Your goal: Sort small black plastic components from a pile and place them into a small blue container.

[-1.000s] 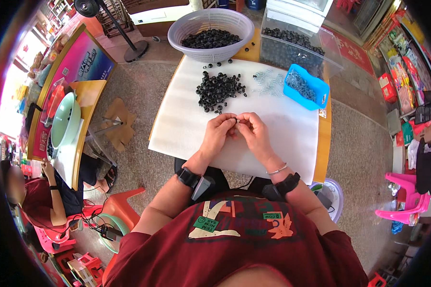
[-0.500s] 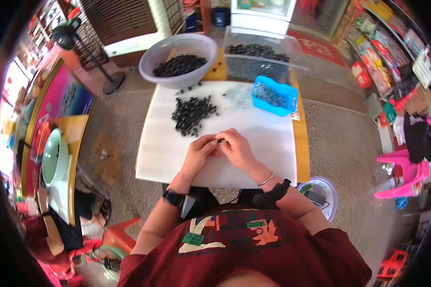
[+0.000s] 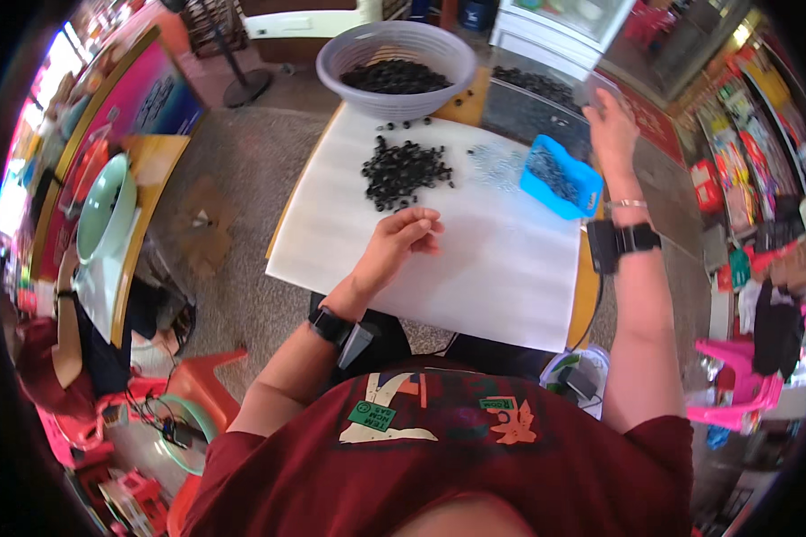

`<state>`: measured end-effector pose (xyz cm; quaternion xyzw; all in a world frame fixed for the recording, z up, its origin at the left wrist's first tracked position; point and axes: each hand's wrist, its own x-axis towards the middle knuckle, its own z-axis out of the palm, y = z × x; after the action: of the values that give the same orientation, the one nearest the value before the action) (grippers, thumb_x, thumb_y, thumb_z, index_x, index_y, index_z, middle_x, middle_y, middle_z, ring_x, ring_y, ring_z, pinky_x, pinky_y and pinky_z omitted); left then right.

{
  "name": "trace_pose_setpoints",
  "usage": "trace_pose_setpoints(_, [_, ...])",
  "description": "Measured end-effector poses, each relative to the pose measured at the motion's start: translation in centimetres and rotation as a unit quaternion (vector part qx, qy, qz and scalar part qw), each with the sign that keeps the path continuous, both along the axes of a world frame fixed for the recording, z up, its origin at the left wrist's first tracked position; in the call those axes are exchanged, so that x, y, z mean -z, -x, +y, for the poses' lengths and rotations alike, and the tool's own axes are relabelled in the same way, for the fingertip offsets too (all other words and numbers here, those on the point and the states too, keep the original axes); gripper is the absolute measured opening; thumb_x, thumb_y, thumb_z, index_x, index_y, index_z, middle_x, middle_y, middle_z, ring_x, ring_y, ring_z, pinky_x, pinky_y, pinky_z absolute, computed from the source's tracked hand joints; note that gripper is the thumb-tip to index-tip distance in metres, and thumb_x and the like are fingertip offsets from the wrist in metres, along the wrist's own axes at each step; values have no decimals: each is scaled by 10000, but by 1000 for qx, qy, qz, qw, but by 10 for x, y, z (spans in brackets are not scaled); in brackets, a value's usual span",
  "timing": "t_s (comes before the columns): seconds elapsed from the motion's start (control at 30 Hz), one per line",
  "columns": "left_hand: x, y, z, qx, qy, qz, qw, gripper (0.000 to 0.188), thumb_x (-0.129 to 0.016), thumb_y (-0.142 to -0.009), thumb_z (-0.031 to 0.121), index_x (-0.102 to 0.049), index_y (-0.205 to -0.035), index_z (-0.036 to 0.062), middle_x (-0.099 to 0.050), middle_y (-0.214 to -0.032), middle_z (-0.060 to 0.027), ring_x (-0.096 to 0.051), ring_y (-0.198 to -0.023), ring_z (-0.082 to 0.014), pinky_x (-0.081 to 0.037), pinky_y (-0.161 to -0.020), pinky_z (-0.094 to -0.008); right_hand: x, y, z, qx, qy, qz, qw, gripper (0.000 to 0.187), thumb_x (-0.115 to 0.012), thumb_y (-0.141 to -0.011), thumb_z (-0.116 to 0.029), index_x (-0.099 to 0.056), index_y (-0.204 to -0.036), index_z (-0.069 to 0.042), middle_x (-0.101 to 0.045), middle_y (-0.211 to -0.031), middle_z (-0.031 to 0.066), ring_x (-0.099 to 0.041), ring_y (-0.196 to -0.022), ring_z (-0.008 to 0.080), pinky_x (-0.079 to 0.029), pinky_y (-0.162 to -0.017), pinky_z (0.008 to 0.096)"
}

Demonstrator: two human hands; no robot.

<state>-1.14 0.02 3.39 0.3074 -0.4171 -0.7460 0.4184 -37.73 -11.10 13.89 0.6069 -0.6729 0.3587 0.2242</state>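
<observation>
My left hand (image 3: 405, 240) is just above the white board (image 3: 501, 277), its fingers curled in toward the thumb. Whatever may be between them is too small to make out. Just in front of it lies a loose pile of small black pieces (image 3: 403, 174). My right hand (image 3: 613, 136) is stretched out at the far right, by the right end of a clear plastic bin (image 3: 524, 109) with black pieces in it. Its fingers look apart, though blurred, and no held thing shows. A blue basket (image 3: 533, 192) of small greyish pieces stands left of my right wrist.
Small clear pieces (image 3: 494, 167) are scattered left of the blue basket. A grey-purple basket (image 3: 340, 91) with many black pieces stands at the back. On the left, another person's arm (image 3: 65, 277) is by a side table with a green basin (image 3: 106, 210). Pink stools (image 3: 734, 385) are at right.
My hands have come apart. The right has gone forward and right to the clear bin, and the small dark piece between my fingers no longer shows. My view has shifted.
</observation>
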Motion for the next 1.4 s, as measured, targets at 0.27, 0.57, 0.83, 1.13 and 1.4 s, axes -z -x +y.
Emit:
trace_pose_setpoints(0.27, [12,-30,-65,-351,322,-308,824,238,-594,-892,161,-623,-1085,25,-615,-1119,-100,-558,-1042,-221,-432,-915,-345,64,-105,93,-272,-95,-164,944,84,-649,-792,-41,-654,-875,-28,-640,-885,108,-604,-749,221,-475,-725,330])
trace_pose_setpoints(0.57, [40,-13,-100,-264,448,-522,676,393,-633,-842,225,-585,-1199,68,-551,-1281,-142,-452,-1232,-341,-320,-1036,-474,106,-152,154,-263,-194,-325,888,70,-648,-813,-51,-648,-856,3,-652,-836,108,-628,-745,212,-491,-681,312])
trace_pose_setpoints(0.83, [38,1,-71,-189,517,-535,641,384,-620,-852,197,-587,-1220,90,-521,-1340,-118,-412,-1302,-313,-288,-1089,-479,126,-159,154,-275,-237,-313,877,55,-635,-831,-107,-646,-851,-57,-642,-838,38,-592,-710,175,-387,-772,331])
trace_pose_setpoints(1.13, [23,2,-33,-99,537,-539,641,383,-596,-882,166,-564,-1259,104,-467,-1406,-101,-360,-1351,-309,-212,-1119,-511,133,-164,154,-272,-195,-242,911,16,-624,-816,-83,-633,-830,-84,-624,-819,16,-584,-755,193,-360,-740,352])
trace_pose_setpoints(1.4, [20,-2,-19,-67,556,-529,637,420,-634,-853,156,-566,-1267,140,-454,-1417,-100,-338,-1365,-320,-199,-1118,-529,132,-166,156,-274,-175,-221,920,35,-622,-806,-64,-628,-834,-83,-622,-829,21,-587,-779,206,-360,-741,358])
